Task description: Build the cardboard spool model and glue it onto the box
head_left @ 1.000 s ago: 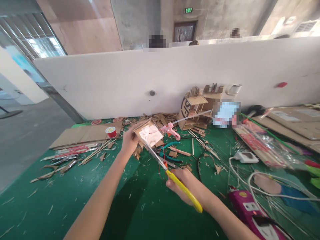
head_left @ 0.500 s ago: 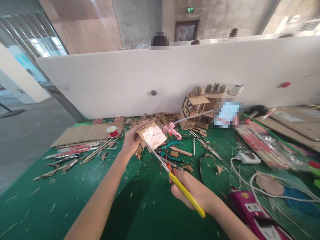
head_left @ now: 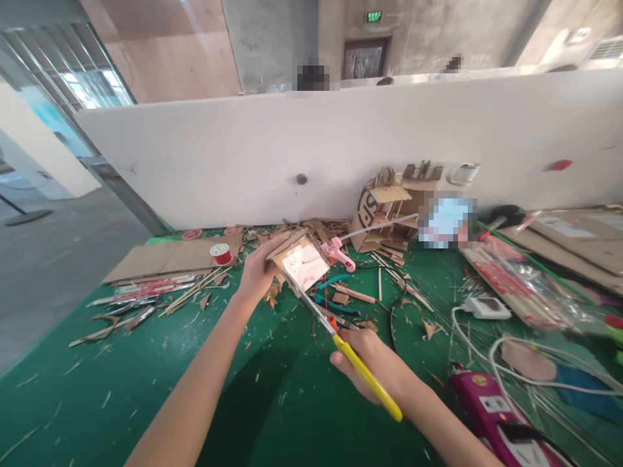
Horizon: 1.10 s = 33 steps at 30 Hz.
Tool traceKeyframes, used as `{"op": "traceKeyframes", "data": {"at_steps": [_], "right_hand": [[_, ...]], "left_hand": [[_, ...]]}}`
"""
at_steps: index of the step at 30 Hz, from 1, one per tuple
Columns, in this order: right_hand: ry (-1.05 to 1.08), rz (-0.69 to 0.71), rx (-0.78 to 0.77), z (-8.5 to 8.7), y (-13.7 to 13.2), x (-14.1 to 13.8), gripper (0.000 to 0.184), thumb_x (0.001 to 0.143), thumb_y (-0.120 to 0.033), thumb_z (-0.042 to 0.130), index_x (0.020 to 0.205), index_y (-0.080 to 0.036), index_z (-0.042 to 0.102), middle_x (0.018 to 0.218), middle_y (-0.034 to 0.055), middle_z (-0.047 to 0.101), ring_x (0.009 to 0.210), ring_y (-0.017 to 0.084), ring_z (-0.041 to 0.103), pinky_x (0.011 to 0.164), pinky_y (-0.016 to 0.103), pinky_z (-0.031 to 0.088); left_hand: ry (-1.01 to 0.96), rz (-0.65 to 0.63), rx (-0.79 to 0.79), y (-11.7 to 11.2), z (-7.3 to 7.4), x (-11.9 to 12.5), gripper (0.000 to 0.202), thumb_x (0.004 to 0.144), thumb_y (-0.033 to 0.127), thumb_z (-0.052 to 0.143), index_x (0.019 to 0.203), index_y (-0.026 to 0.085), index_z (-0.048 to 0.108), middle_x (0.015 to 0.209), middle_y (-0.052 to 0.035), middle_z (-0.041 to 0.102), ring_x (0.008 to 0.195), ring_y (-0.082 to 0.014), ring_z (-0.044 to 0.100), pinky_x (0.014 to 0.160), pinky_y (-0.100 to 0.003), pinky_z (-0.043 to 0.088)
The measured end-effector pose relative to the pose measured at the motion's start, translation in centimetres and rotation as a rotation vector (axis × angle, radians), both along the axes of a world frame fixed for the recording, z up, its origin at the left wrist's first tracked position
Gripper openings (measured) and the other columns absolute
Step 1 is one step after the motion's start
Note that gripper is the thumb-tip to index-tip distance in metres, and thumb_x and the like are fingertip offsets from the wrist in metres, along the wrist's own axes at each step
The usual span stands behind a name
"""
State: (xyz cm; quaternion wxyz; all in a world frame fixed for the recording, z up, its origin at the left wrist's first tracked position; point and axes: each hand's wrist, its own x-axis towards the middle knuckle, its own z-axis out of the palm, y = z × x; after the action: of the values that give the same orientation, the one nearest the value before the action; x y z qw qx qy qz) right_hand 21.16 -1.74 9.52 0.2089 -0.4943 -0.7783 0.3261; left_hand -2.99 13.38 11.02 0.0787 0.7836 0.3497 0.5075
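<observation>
My left hand [head_left: 259,271] grips a small cardboard box [head_left: 278,254] by its left side, fingers partly hidden behind it. A pale panel [head_left: 306,264] with a thin red wire covers the box's near face. My right hand [head_left: 372,363] is closed around a long tool with a yellow handle [head_left: 367,376]. The slim metal end [head_left: 316,311] of that tool reaches the box's lower edge; its exact kind is unclear. A small orange-red piece [head_left: 332,322] shows beside the metal. Just right of the box is a pink glue gun [head_left: 338,253] with a clear glue stick.
Teal-handled pliers [head_left: 335,305] and cardboard scraps lie beyond my right hand. A red thread spool [head_left: 220,254] rests on flat cardboard at left. Behind stands a cardboard shelf model [head_left: 382,214]. At right are a purple power strip [head_left: 487,405], white cables and sticks. A white partition [head_left: 219,162] borders the table.
The view has shifted slightly, so everything appears a little farther right. Both hands keep their holds, and the metal end stays at the box's lower edge.
</observation>
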Motion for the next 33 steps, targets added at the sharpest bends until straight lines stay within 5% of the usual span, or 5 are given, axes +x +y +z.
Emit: {"op": "traceKeyframes", "data": {"at_steps": [13, 33], "right_hand": [[0.107, 0.144, 0.077, -0.59, -0.29, 0.01, 0.041, 0.092, -0.058, 0.033, 0.074, -0.022, 0.036, 0.072, 0.0008, 0.046, 0.057, 0.012, 0.039, 0.055, 0.027, 0.029], [-0.111, -0.063, 0.026, -0.88, -0.34, -0.6, 0.04, 0.089, -0.054, 0.045, 0.067, -0.022, 0.04, 0.067, 0.0046, 0.055, 0.058, 0.015, 0.049, 0.053, 0.028, 0.028]], "left_hand": [[0.08, -0.049, 0.029, -0.58, 0.55, -0.06, 0.039, 0.093, 0.022, 0.05, 0.132, 0.025, 0.055, 0.132, -0.0079, 0.061, 0.122, -0.0232, 0.058, 0.102, -0.041, 0.047], [0.117, -0.045, 0.084, -0.66, 0.7, -0.05, 0.043, 0.093, 0.017, 0.047, 0.134, 0.027, 0.054, 0.133, -0.0063, 0.06, 0.122, -0.0229, 0.057, 0.103, -0.041, 0.047]]}}
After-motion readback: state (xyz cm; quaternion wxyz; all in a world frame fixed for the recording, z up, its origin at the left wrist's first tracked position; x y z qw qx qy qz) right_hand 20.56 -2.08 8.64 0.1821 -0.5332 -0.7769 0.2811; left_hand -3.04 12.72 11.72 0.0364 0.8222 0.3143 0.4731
